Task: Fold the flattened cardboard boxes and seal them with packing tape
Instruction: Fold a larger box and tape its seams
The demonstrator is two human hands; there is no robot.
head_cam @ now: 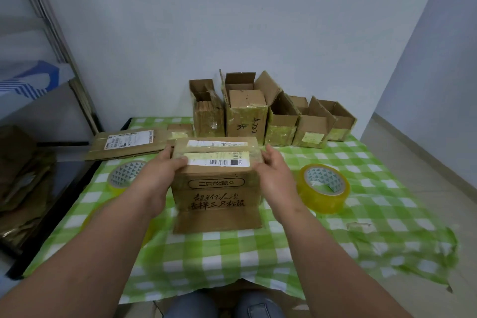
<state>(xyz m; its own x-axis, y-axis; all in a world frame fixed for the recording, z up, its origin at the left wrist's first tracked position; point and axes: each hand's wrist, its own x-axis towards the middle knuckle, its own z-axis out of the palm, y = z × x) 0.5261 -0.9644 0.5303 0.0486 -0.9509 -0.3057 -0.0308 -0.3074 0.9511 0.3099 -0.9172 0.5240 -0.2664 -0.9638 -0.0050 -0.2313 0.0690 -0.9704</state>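
At the bottom edge sit the person's knees in blue jeans (224, 304), just under the near hem of the green-and-white checked cloth (232, 253) that covers the tabletop; both bare forearms reach forward over it to a brown cardboard box (215, 188) standing near the middle of the cloth, its bottom flap splayed toward the viewer and black printed characters on its front face; the left hand (157, 175) grips the box's upper left corner, thumb curled over the top onto a white shipping label; the right hand (275, 175) is set against the upper right edge with fingers wrapped round the side, so the two hands are apart with the box clamped between them; a roll of yellowish packing tape (324, 187) lies on the cloth just right of the right wrist, and a second tape roll (124, 175) lies to the left, partly hidden by the left arm; farther back on the left rests a flattened box (126, 146) bearing a label; beyond it, against the pale wall (232, 20), stands a row of open-topped cardboard boxes (271, 116), several patched with yellowed tape; dark shelving (38, 137) with brown packaging stands at far left.
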